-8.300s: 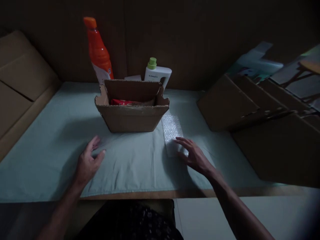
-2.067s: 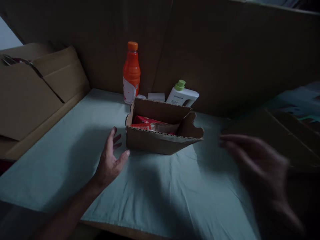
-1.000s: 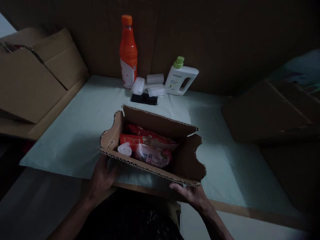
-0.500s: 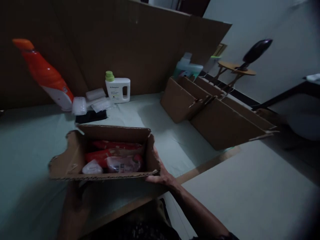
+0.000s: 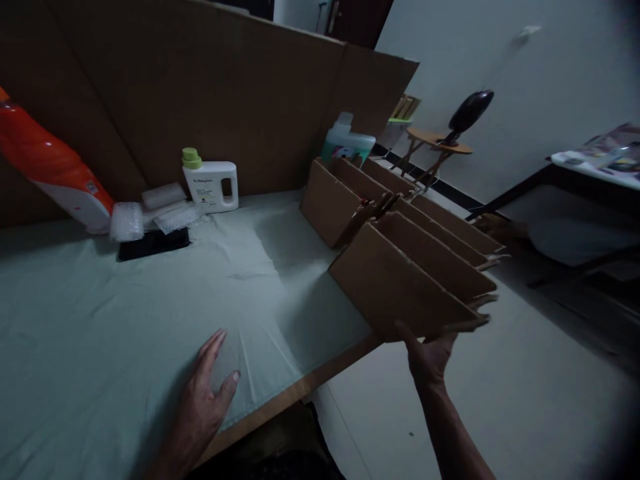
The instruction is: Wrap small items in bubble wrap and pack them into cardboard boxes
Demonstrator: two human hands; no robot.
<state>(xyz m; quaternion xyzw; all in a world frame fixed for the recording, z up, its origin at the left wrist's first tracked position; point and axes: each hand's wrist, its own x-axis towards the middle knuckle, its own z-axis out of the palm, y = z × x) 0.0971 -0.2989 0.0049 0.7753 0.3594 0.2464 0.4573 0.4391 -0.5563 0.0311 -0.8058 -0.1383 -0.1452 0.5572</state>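
Observation:
My right hand [image 5: 429, 357] grips the near end of an open-topped cardboard box [image 5: 400, 280] at the table's right edge. Its thumb lies on the box's side and the other fingers are hidden behind the end. That box stands alongside other cardboard boxes [image 5: 333, 207], and its contents are out of sight from here. Over the pale green cloth [image 5: 240, 280], my left hand [image 5: 200, 400] is empty, with its thumb spread away from the fingers.
At the back stand a white bottle with a green cap [image 5: 213, 187], an orange bottle [image 5: 55, 167] and a teal bottle [image 5: 345, 143]. Bubble-wrapped packets [image 5: 173, 217] lie by a flat black object [image 5: 153, 245]. A tall cardboard panel [image 5: 200, 87] borders the table's far side.
The box with red packets inside has gone from in front of me to the right, beside the other boxes. My left hand has let go of it; my right hand still holds it.

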